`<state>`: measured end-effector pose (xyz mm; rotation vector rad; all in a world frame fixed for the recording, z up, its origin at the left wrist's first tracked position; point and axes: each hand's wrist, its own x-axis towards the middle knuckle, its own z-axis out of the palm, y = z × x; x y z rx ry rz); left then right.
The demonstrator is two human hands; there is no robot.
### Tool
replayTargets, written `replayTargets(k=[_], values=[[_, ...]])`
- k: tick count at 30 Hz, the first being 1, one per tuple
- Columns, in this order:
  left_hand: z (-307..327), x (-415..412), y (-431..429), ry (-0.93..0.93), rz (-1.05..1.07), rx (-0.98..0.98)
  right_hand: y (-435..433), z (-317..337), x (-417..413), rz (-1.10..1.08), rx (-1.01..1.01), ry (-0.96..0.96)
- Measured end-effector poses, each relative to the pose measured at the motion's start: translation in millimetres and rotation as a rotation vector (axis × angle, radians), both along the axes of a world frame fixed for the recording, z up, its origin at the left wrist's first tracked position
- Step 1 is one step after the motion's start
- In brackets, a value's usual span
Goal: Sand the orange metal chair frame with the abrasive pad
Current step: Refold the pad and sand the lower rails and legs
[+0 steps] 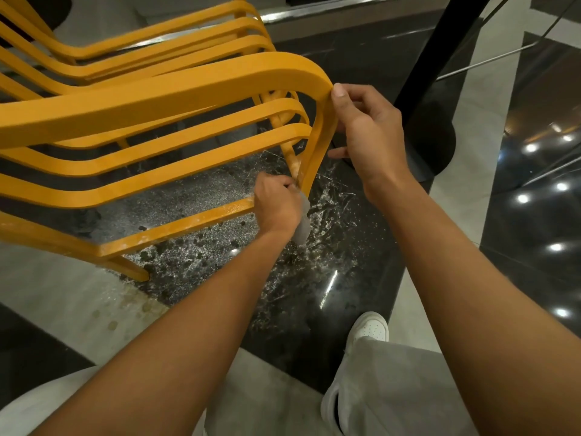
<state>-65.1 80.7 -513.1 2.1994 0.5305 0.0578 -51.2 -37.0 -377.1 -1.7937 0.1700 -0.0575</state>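
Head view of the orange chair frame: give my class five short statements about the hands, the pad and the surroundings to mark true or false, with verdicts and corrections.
1. The left hand holds the abrasive pad against the chair frame. True.
2. The right hand lies flat on the floor. False: it grips the frame at its upper bend.
3. The pad touches the top of the bend. False: it is low on the frame's upright strip.
4. A white shoe shows at lower right. True.
5. The floor under the chair is spotless. False: pale specks and streaks cover it.
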Motion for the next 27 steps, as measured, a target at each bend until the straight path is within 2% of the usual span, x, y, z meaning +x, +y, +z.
replayTargets(k=[4, 9, 15, 18, 22, 27], values=[[-6, -18, 0, 0.023, -0.105, 0.070, 0, 0, 1, -0.009, 0.011, 0.011], [3, -13, 4, -0.109, 0.027, 0.041, 1, 0, 2, -0.016, 0.020, 0.020], [-6, -12, 0, -0.020, -0.089, 0.064, 1, -1, 2, -0.003, 0.029, 0.029], [-7, -17, 6, -0.018, -0.066, 0.022, 2, -1, 3, -0.001, 0.036, 0.038], [-1, -6, 4, -0.098, 0.105, -0.088, 3, 0, 4, -0.009, 0.048, 0.043], [-1, -1, -10, 0.002, 0.207, -0.256, 3, -1, 4, 0.006, 0.066, 0.048]])
